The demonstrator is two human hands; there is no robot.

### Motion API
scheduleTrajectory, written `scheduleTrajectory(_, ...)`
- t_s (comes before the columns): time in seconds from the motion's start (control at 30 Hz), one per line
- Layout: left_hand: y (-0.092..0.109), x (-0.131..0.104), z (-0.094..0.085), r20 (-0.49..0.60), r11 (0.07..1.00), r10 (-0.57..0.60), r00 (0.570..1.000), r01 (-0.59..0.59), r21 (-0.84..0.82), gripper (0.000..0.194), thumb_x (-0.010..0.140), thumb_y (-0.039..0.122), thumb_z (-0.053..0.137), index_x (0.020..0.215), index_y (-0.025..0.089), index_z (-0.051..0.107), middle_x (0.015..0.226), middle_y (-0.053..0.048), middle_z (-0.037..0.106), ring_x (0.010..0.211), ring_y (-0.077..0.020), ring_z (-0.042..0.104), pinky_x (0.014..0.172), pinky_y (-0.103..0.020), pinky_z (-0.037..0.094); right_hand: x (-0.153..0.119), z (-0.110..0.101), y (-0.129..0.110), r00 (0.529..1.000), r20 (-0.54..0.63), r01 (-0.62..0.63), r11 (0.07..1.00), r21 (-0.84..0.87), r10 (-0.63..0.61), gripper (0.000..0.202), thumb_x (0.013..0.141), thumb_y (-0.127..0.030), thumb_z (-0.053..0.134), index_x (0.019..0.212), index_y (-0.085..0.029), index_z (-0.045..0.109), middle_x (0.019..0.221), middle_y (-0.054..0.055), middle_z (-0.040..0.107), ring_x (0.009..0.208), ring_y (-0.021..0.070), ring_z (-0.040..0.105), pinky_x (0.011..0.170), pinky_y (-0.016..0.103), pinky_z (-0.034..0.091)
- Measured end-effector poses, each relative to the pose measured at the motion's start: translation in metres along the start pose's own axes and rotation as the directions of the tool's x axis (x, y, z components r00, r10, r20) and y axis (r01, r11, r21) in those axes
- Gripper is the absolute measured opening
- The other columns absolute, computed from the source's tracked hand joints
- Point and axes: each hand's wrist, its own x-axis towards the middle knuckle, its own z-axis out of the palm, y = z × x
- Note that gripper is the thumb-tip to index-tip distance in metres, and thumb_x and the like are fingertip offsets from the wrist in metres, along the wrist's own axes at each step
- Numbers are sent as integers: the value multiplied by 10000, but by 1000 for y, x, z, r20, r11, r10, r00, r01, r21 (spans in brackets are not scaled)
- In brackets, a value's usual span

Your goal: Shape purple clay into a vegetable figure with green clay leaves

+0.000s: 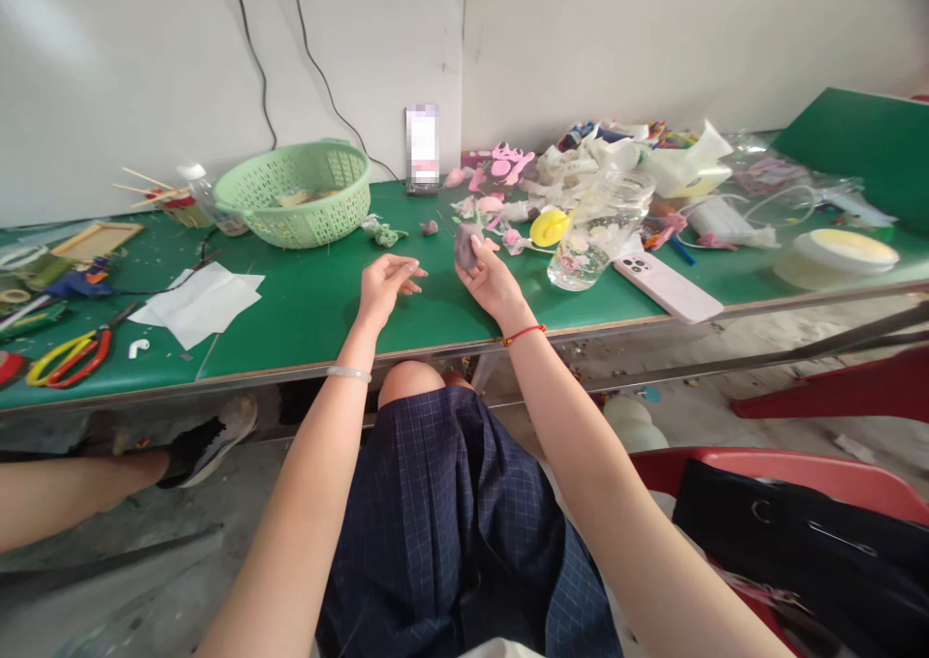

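My right hand (pixel 489 276) is closed around a greyish-purple lump (pixel 468 244), held just above the green table (pixel 305 300). To its left, my left hand (pixel 390 285) hovers with bent fingers, the thumb and index finger close together; whether anything small is between them is too small to tell. Beyond the hands lie a small dark purple piece (pixel 429 227) and a crumpled green piece (pixel 384 234). Pink flower-like pieces (pixel 508 164) and a yellow round object (pixel 550 227) sit past my right hand.
A green basket (pixel 294 194) stands behind left, near white paper (pixel 199 305) and scissors (pixel 76 356). A clear jar (pixel 599 232), a pink phone (pixel 672 285) and a round container (pixel 834 256) are at right. Another phone (pixel 422 150) leans on the wall. A person's leg (pixel 87 489) shows lower left.
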Motion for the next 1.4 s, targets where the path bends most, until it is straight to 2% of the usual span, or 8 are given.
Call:
scheduleTrajectory(0.1, 3, -3, 1, 8, 1000, -9, 1000, 9, 13, 517, 672, 604, 922, 788, 173, 660, 750, -70, 806, 547, -120, 697, 527, -206, 499, -2, 2, -1, 1000, -13, -1, 1000, -23, 1, 257, 820, -322, 861, 780, -275, 612, 948, -69, 797, 1057, 136, 767, 972, 291, 603)
scheduleTrajectory(0.23, 2, -3, 1, 29, 999, 4, 1000, -5, 48, 537, 722, 645, 887, 718, 191, 599, 629, -39, 748, 531, -120, 682, 526, -208, 477, -3, 3, -2, 999, -31, -14, 999, -29, 13, 229, 815, -313, 860, 795, -277, 635, 946, -61, 800, 1051, 142, 773, 973, 294, 607)
scheduleTrajectory(0.43, 1, -1, 1, 75, 996, 38, 996, -44, 82, 531, 814, 649, 834, 671, 199, 589, 495, 21, 612, 449, -92, 575, 491, -207, 429, -2, 4, 0, 1000, -14, -12, 1000, -14, 11, 214, 787, -306, 867, 810, -287, 656, 920, -66, 796, 1006, 140, 778, 961, 293, 614)
scheduleTrajectory(0.57, 2, 0, 2, 60, 997, 40, 997, -43, 61, 544, 798, 627, 857, 631, 208, 552, 443, 49, 543, 411, -76, 507, 462, -200, 390, -2, 4, 0, 1000, -24, -12, 1000, -12, 12, 212, 769, -307, 879, 825, -291, 676, 928, -59, 795, 1012, 148, 777, 956, 302, 616)
scheduleTrajectory(0.7, 6, -1, 4, 8, 1000, 21, 1000, -21, 9, 505, 713, 603, 914, 680, 189, 627, 535, 13, 654, 484, -95, 607, 510, -206, 452, -1, 3, 1, 1000, -25, -11, 999, -32, 10, 202, 777, -310, 877, 834, -286, 684, 944, -56, 794, 1064, 152, 773, 981, 316, 606)
scheduleTrajectory(0.9, 9, -2, 6, 35, 998, -49, 998, 50, -33, 523, 568, 574, 967, 838, 169, 777, 786, -72, 815, 629, -151, 737, 617, -250, 553, -1, 4, 1, 1000, -5, -15, 1000, -26, 15, 215, 766, -303, 892, 814, -283, 683, 920, -60, 802, 1013, 145, 781, 952, 294, 606)
scheduleTrajectory(1.2, 0, 0, 2, 79, 996, 43, 996, -48, 72, 533, 724, 689, 848, 645, 192, 675, 556, -26, 690, 489, -105, 607, 482, -210, 408, -3, 8, 1, 1000, -16, -23, 999, -44, 22, 192, 795, -296, 869, 801, -285, 677, 923, -66, 814, 1040, 147, 789, 962, 285, 606)
scheduleTrajectory(1.4, 2, 1, 2, 49, 997, 28, 998, -32, 70, 555, 739, 733, 830, 749, 180, 779, 591, -44, 714, 484, -114, 594, 449, -225, 388, -2, 14, 6, 997, 40, -61, 992, -111, 66, 255, 775, -308, 897, 768, -262, 646, 839, -60, 805, 993, 147, 791, 952, 280, 603)
